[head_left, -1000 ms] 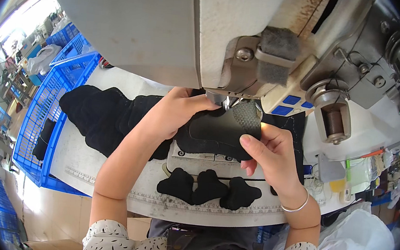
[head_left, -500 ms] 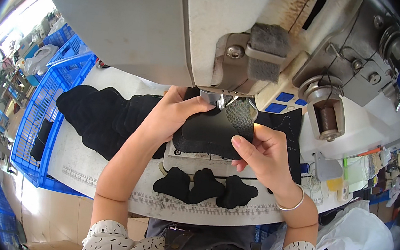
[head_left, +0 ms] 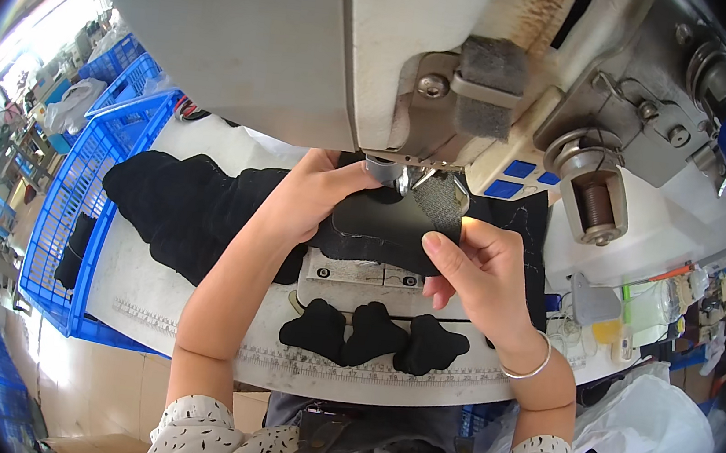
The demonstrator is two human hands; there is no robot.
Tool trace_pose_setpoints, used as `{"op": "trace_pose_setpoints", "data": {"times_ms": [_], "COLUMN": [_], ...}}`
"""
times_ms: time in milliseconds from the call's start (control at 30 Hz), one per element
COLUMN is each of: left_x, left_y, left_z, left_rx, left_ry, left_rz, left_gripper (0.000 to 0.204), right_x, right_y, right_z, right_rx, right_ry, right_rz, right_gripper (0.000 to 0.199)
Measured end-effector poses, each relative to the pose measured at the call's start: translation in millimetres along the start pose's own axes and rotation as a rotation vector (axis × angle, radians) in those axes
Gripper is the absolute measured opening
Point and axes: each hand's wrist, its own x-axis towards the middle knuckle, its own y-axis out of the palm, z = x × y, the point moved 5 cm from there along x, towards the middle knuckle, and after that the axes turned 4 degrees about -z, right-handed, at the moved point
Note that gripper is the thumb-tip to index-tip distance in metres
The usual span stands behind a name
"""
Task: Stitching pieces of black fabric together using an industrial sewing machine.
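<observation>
A black fabric piece [head_left: 371, 236] with a smooth dark panel and a textured grey mesh corner lies under the needle area [head_left: 399, 177] of a sewing machine [head_left: 249, 46]. My left hand [head_left: 308, 199] grips its left side, the thumb on top close to the presser foot and the other fingers partly hidden behind the machine head. At its right edge, my right hand [head_left: 487, 270] pinches the piece between thumb and fingers. Several overlapping black fabric pieces [head_left: 196, 218] are piled left of my left forearm. Small lobed black pieces [head_left: 374, 336] lie in front of the machine's plate.
A blue plastic basket [head_left: 95, 251] stands at the table's left side. Along the front table edge runs a ruler strip [head_left: 356, 373]. Another black fabric sheet [head_left: 535, 271] lies right of my right hand. A thread bobbin [head_left: 595, 207] hangs above the right side. White plastic bags [head_left: 651, 434] sit lower right.
Both hands have shifted the fabric piece slightly away from me beneath the needle area, and more of the machine's plate shows in front of it. My grip looks the same.
</observation>
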Motion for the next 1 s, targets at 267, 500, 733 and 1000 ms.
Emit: {"op": "trace_pose_setpoints", "data": {"times_ms": [267, 500, 733, 1000], "left_x": [-24.7, -29.8, -25.6, -16.4], "left_y": [-8.3, -3.7, -5.1, -9.9], "left_z": [2.0, 0.9, 5.0, 1.6], "left_rx": [0.216, 0.137, 0.134, 0.157], "left_ry": [-0.213, -0.174, -0.163, -0.212], "left_rz": [0.008, -0.018, 0.076, 0.164], "left_gripper": [0.045, 0.033, 0.027, 0.020], "right_x": [1.0, 1.0, -15.6, -16.6], "right_y": [0.8, 0.9, -8.1, 6.4], "right_z": [5.7, 4.1, 54.0, 36.0], "right_rx": [0.024, 0.024, -1.040, -1.160], "right_ry": [0.039, 0.034, -0.994, -1.230], "right_rz": [-0.005, 0.009, -0.244, -0.042], "right_gripper": [0.023, 0.023, 0.024, 0.041]}}
